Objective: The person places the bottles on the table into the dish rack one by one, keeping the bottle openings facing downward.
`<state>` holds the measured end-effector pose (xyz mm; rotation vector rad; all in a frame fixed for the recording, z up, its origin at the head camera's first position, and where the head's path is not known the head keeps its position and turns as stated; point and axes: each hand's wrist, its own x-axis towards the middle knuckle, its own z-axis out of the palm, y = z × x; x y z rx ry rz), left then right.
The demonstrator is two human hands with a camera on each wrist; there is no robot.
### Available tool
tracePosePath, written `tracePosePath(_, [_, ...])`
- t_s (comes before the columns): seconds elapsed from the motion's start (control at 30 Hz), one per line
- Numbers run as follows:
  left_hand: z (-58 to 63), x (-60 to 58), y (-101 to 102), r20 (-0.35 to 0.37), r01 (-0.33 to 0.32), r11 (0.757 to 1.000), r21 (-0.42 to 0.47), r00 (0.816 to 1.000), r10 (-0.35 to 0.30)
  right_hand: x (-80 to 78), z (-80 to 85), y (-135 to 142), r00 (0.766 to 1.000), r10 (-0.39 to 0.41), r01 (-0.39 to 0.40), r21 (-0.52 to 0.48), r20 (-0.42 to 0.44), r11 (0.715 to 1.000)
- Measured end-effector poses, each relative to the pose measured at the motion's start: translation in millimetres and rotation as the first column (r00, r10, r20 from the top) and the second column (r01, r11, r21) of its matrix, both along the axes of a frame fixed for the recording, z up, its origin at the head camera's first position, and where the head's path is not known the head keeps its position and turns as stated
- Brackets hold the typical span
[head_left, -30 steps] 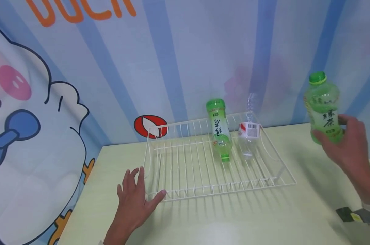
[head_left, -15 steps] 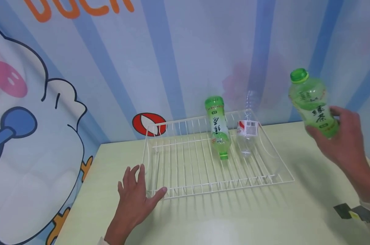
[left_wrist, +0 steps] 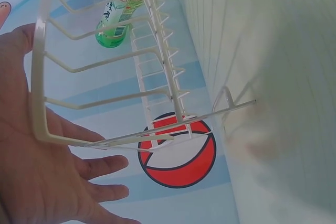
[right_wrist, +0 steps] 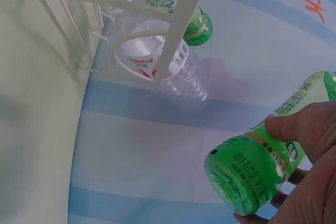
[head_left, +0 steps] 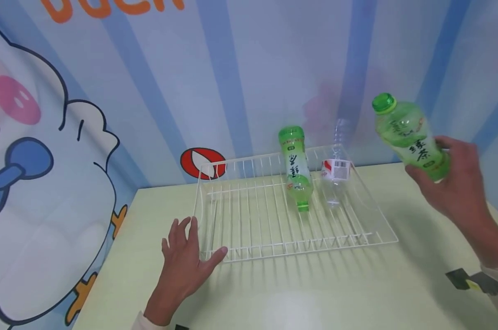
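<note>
My right hand (head_left: 452, 176) grips a green tea bottle (head_left: 413, 137) near its base, up in the air to the right of a white wire rack (head_left: 269, 254). The bottle tilts with its green cap toward the upper left; the right wrist view shows its green base (right_wrist: 236, 179). My left hand (head_left: 184, 263) is at the rack's front left corner, fingers spread, thumb by the front rail. In the left wrist view the rack's corner lies against the palm (left_wrist: 31, 166). Another green tea bottle (head_left: 297, 169) leans cap-down in the rack, beside a clear bottle (head_left: 334, 178) with a red and white label.
The rack stands on a pale yellow-green table (head_left: 298, 298). Behind it rises a blue striped backdrop (head_left: 265, 68) with a cartoon bird (head_left: 46, 197). A dark patch with a yellow mark (head_left: 473, 282) shows by my right sleeve.
My right hand has brought the green tea bottle leftward, closer to the rack, and its cap end has tipped to the left. My left hand stays at the rack's corner.
</note>
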<state>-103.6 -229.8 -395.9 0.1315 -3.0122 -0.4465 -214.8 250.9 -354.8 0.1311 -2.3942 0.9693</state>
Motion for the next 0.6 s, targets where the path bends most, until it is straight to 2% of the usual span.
tracePosePath(0.37, [0.8, -2.1, 0, -0.064, 0.022, 0.999, -0.044, 0.998, -0.025, 2.8, 4.6, -6, 0.996, 0.06, -0.06, 0.006, -0.07, 0.998])
tracePosePath(0.6, [4.7, 1.9, 2, -0.081, 0.014, 0.999, -0.04, 0.997, -0.017, 6.6, 6.5, -13, 0.995, 0.075, -0.074, 0.016, -0.07, 0.997])
